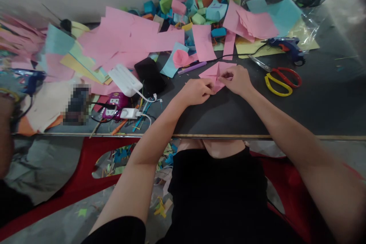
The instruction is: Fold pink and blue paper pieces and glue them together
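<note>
A pink sheet of paper (212, 70), creased and partly folded, lies on the dark table in front of me. My left hand (197, 90) has its fingers curled on the paper's lower left part and holds it against the table. On the right side, my right hand (236, 79) pinches a fold of the same paper between thumb and fingers. Just behind it lies a purple pen (192, 68). Beside that sits a rolled pink paper piece (180, 58) on a light blue strip (170, 69).
Scissors (278, 81) and a glue gun (286, 45) lie to the right. A black phone (150, 75), white power bank (125, 80) and purple power strip (116, 105) lie left. Pink sheets (122, 34) and small folded paper boxes (197, 4) cover the back. Another person's arm (5, 133) shows far left.
</note>
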A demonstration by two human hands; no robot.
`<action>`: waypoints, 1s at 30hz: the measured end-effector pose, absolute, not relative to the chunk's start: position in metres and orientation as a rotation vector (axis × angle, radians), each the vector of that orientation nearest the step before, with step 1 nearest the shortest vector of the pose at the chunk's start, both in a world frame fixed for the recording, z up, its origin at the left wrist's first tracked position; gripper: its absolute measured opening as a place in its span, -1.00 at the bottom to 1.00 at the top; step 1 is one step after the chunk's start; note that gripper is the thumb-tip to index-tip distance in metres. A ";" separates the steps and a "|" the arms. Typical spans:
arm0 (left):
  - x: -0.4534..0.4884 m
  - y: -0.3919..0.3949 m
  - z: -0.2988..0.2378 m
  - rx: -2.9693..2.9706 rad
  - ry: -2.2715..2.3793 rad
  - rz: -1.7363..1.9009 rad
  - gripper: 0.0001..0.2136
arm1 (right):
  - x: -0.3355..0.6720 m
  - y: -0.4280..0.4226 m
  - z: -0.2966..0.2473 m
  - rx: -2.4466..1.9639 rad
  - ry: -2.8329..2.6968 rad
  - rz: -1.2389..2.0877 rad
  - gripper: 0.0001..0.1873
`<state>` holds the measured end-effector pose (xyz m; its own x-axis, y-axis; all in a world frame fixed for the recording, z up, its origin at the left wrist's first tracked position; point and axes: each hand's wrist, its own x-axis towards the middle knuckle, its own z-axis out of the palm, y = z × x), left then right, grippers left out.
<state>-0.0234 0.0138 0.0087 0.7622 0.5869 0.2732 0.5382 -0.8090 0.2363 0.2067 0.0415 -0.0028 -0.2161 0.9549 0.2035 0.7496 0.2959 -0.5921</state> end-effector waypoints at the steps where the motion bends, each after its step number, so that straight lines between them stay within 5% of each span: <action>1: -0.022 0.013 0.009 2.798 0.926 0.519 -0.69 | 0.207 0.042 -0.003 -1.518 -2.037 0.507 -0.85; 11: -0.008 0.015 -0.007 2.723 1.163 0.675 -0.80 | 0.205 0.040 -0.003 -1.520 -2.033 0.502 -0.89; 16: -0.005 0.009 -0.002 2.796 1.171 0.558 -0.74 | 0.206 0.040 -0.005 -1.475 -2.029 0.428 -0.61; 30: -0.019 0.023 -0.002 2.714 0.966 0.606 -0.74 | 0.209 0.045 -0.009 -1.438 -2.112 0.442 -0.78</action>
